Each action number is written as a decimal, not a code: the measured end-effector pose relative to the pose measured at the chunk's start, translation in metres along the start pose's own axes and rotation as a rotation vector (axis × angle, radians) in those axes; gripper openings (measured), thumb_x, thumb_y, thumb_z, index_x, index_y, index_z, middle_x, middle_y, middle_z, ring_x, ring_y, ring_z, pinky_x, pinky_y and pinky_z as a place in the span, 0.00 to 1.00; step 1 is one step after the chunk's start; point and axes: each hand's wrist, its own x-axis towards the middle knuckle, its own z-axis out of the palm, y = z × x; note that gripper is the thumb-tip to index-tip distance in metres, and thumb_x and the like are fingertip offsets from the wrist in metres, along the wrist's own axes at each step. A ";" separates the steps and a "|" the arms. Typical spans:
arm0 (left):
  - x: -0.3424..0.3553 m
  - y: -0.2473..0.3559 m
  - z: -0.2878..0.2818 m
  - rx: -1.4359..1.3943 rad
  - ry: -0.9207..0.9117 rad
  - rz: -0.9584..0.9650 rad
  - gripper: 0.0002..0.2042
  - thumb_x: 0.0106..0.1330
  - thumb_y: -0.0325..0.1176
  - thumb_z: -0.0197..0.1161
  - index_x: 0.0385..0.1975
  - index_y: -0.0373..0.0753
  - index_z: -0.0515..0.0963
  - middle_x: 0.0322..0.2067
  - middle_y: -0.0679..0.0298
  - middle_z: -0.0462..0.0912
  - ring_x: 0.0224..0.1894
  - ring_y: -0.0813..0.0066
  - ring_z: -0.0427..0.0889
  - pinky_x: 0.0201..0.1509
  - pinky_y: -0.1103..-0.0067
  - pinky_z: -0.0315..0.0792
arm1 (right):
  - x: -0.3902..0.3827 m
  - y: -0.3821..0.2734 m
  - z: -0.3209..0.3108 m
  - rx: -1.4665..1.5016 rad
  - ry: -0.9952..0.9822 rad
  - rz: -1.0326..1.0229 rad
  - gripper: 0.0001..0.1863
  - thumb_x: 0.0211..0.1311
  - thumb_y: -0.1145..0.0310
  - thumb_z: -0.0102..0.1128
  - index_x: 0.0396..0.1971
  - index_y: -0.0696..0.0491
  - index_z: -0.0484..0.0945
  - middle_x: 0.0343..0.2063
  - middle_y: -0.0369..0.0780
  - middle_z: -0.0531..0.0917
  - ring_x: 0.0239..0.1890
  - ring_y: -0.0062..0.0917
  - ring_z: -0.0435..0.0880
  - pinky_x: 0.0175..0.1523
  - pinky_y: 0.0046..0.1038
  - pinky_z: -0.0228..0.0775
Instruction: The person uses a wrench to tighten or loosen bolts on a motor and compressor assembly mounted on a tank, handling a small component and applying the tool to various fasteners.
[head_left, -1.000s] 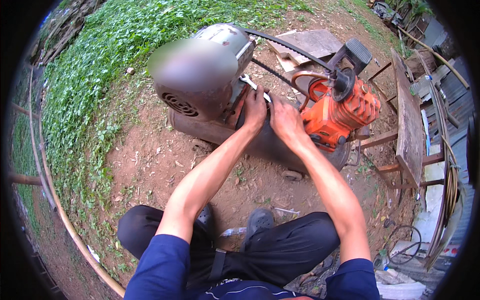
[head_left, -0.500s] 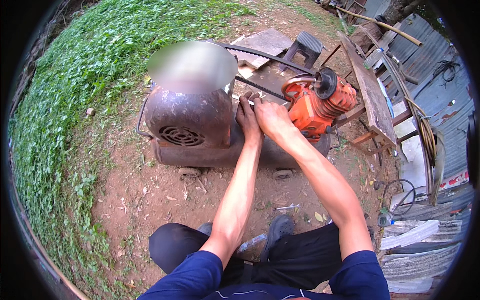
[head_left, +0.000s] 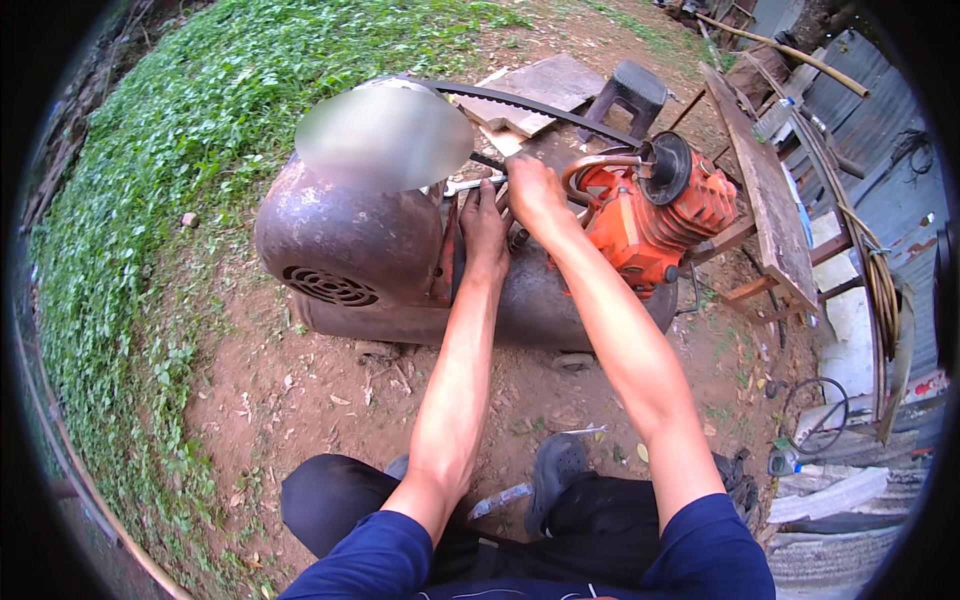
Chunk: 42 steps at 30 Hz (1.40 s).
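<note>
A silver wrench [head_left: 462,186] lies across the gap beside a dark, rusty rounded housing [head_left: 350,225] with a slotted grille. My right hand [head_left: 536,197] is closed in a fist around the wrench's right end. Just left of it, my left hand [head_left: 484,238] grips the wrench with its fingertips. Both hands are above a brown cylindrical tank [head_left: 530,318], which carries the housing and an orange compressor pump [head_left: 655,225]. A black drive belt [head_left: 535,106] runs from the housing towards the pump. A blurred patch hides the housing's upper part.
Behind the tank are a dark stool [head_left: 634,92] and flat boards [head_left: 550,82]. A wooden bench [head_left: 765,195] stands at the right, near corrugated metal sheets [head_left: 890,180]. A plastic bottle [head_left: 500,499] lies by my shoe [head_left: 560,470]. Green plants [head_left: 170,140] cover the left.
The housing has shifted left and tilted, baring a gap between it and my left hand. More of the wrench shows. My right hand has risen slightly, and the whole view has shifted a little.
</note>
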 end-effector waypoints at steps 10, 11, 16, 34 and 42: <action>-0.001 0.030 -0.001 -0.168 -0.181 0.069 0.22 0.77 0.50 0.45 0.61 0.41 0.64 0.62 0.60 0.69 0.65 0.64 0.66 0.67 0.64 0.65 | 0.035 -0.021 -0.004 0.233 0.490 -0.087 0.09 0.57 0.77 0.51 0.35 0.59 0.78 0.38 0.50 0.79 0.45 0.43 0.80 0.48 0.43 0.74; -0.002 0.032 0.004 -0.172 -0.189 0.093 0.21 0.77 0.49 0.45 0.60 0.42 0.65 0.60 0.61 0.70 0.64 0.65 0.68 0.66 0.64 0.65 | 0.030 -0.020 -0.008 0.211 0.514 -0.102 0.08 0.57 0.77 0.51 0.35 0.59 0.78 0.38 0.50 0.80 0.45 0.44 0.80 0.48 0.43 0.73; -0.027 0.025 0.011 0.127 -0.029 0.168 0.18 0.78 0.46 0.44 0.54 0.41 0.71 0.50 0.61 0.77 0.53 0.71 0.76 0.56 0.68 0.73 | -0.035 -0.013 -0.032 -0.104 0.194 -0.154 0.12 0.57 0.70 0.55 0.38 0.58 0.81 0.41 0.52 0.80 0.47 0.43 0.80 0.49 0.42 0.75; -0.046 0.049 -0.023 0.140 0.009 -0.042 0.23 0.73 0.49 0.42 0.54 0.39 0.73 0.37 0.64 0.81 0.29 0.73 0.80 0.25 0.79 0.76 | -0.089 -0.053 -0.049 1.180 -0.585 0.212 0.14 0.72 0.66 0.45 0.42 0.62 0.75 0.25 0.38 0.78 0.20 0.21 0.79 0.19 0.22 0.69; -0.055 0.066 -0.015 0.142 -0.043 -0.267 0.26 0.73 0.51 0.38 0.53 0.37 0.74 0.34 0.61 0.83 0.10 0.76 0.72 0.08 0.80 0.68 | -0.085 -0.055 -0.046 1.334 -0.566 0.308 0.13 0.71 0.66 0.48 0.39 0.62 0.74 0.26 0.41 0.80 0.17 0.24 0.79 0.15 0.23 0.68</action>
